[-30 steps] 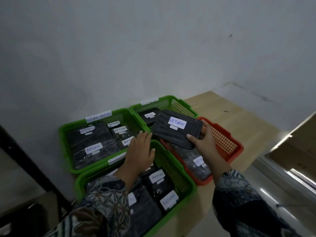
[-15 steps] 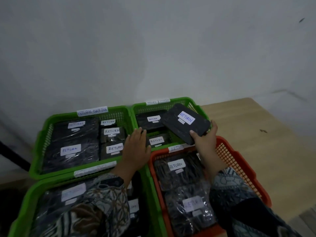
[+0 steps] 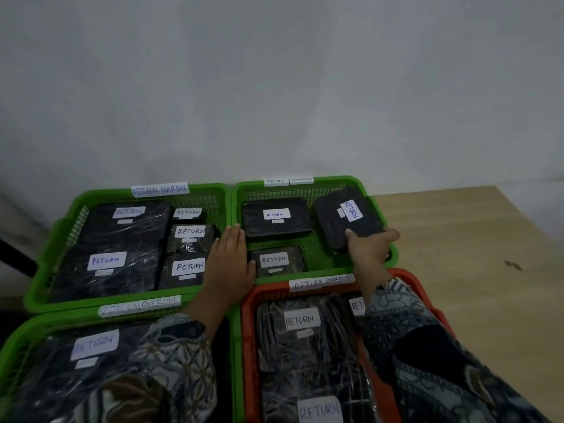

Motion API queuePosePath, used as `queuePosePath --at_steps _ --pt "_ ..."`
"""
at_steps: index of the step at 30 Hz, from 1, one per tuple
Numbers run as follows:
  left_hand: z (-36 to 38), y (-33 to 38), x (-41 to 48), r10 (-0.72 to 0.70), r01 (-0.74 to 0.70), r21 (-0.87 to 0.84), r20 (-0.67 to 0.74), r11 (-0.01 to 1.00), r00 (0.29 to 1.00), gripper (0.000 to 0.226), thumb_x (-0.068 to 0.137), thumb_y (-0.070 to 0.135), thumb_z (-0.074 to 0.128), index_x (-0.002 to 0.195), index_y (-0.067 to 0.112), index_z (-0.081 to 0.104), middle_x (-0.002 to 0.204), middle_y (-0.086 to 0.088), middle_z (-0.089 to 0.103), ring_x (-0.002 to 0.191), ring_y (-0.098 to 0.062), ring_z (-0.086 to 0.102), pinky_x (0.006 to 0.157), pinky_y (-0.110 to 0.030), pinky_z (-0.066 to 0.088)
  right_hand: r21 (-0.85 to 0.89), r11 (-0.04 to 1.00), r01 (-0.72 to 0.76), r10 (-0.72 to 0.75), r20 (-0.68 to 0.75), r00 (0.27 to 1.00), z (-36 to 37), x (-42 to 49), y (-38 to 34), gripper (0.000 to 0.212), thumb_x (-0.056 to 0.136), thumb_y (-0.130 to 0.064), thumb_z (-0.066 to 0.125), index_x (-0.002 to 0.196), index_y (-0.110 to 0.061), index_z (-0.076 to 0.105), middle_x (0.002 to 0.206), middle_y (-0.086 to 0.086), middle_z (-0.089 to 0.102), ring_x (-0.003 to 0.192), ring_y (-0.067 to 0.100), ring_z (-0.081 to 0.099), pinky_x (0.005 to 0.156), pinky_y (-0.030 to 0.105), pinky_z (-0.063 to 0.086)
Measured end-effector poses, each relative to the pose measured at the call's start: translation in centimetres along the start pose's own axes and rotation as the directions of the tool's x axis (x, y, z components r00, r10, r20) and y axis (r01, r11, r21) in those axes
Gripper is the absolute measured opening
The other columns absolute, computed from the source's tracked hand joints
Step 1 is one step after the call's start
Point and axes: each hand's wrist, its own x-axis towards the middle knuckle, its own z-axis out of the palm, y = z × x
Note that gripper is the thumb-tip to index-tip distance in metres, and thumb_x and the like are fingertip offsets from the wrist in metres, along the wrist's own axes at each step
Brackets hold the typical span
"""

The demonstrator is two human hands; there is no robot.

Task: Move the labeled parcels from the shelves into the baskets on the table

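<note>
My right hand [image 3: 370,247] grips the near end of a black parcel [image 3: 348,218] with a white RETURN label, low in the right side of the far right green basket [image 3: 329,180]. That basket also holds two other black parcels [image 3: 276,218], one behind the other on its left. My left hand [image 3: 229,264] lies flat with straight fingers on the rims where the far left green basket [image 3: 48,239] meets the far right one.
A red basket [image 3: 253,294] at the near right and a green basket [image 3: 18,337] at the near left hold wrapped RETURN parcels. The baskets stand on a wooden table [image 3: 457,270] against a white wall. Bare tabletop lies to the right.
My right hand has lowered the parcel from above the red basket's far edge into the far right green basket. My view has swung left and down over the baskets.
</note>
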Motion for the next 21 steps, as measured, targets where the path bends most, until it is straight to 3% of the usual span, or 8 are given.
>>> queuePosePath --at_steps 7,13,16,21 --pt "0.6 0.0 0.0 -0.016 0.017 0.003 -0.039 1.0 0.999 0.069 0.086 0.033 0.036 0.144 -0.002 0.024 0.152 -0.018 0.022 0.142 -0.03 0.017 0.113 -0.042 0.012 -0.089 0.99 -0.107 0.114 0.074 0.991 2.3 1.9 -0.3 0.094 0.077 -0.018 0.077 0.139 -0.003 0.008 0.133 0.022 0.048 0.118 0.037 0.052 0.1 0.044 0.045" --pt "0.8 0.0 0.0 -0.025 0.025 -0.012 -0.053 1.0 0.998 0.069 0.083 0.03 0.042 0.143 -0.002 0.028 0.15 -0.018 0.028 0.14 -0.03 0.023 0.113 -0.044 0.019 -0.151 0.968 -0.198 0.215 0.102 0.971 2.8 3.3 -0.3 0.094 0.078 -0.015 0.076 0.14 0.003 0.009 0.138 0.021 0.045 0.125 0.035 0.046 0.103 0.046 0.043" --pt "1.0 -0.1 0.0 -0.025 0.025 -0.001 -0.055 1.0 0.998 0.069 0.083 0.031 0.039 0.142 -0.003 0.03 0.149 -0.019 0.03 0.139 -0.031 0.025 0.113 -0.044 0.023 -0.131 0.961 -0.243 0.257 0.097 0.962 3.2 3.6 -0.4 0.093 0.068 -0.014 0.083 0.133 -0.002 0.018 0.136 0.023 0.044 0.123 0.04 0.046 0.097 0.052 0.047" --pt "1.0 0.0 -0.1 -0.02 0.02 0.003 -0.057 1.0 0.998 0.069 0.083 0.03 0.04 0.143 -0.002 0.028 0.15 -0.018 0.028 0.14 -0.03 0.022 0.114 -0.043 0.019 -0.166 0.953 -0.254 0.28 0.154 0.948 3.1 3.3 -0.2 0.094 0.065 -0.008 0.084 0.134 -0.003 0.02 0.133 0.021 0.046 0.121 0.037 0.048 0.097 0.052 0.046"
